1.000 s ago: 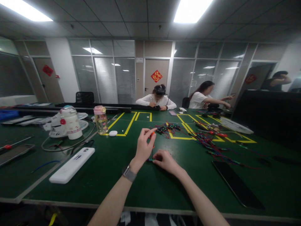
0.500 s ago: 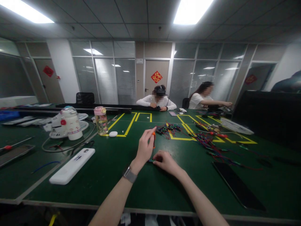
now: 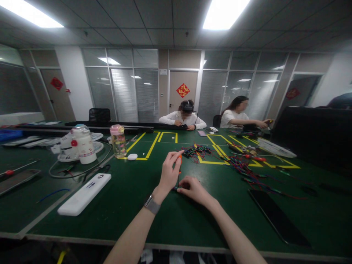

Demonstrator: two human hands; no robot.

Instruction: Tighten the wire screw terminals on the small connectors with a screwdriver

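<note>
Head view: a small part point(image 3: 175, 188) sits on the green table point(image 3: 132, 223), near and central, its edge pinched by the right hand point(image 3: 192, 187). Above it, the left hand point(image 3: 169, 169) grips an orange-handled screwdriver point(image 3: 180, 165), shaft pointing down at the part. Farther off lie wired pieces point(image 3: 196, 151); a dark phone point(image 3: 277, 216) lies right, a white device point(image 3: 85, 194) left.

Orange handle point(image 3: 180, 165): showed more plainly beside the left hand point(image 3: 169, 170).
Co-worker, right point(image 3: 232, 117): hands point(image 3: 263, 124) had lowered.
Far-right figure point(image 3: 342, 101): raised arm had left view; only a dark part showed above the black panel point(image 3: 310, 139).
</note>
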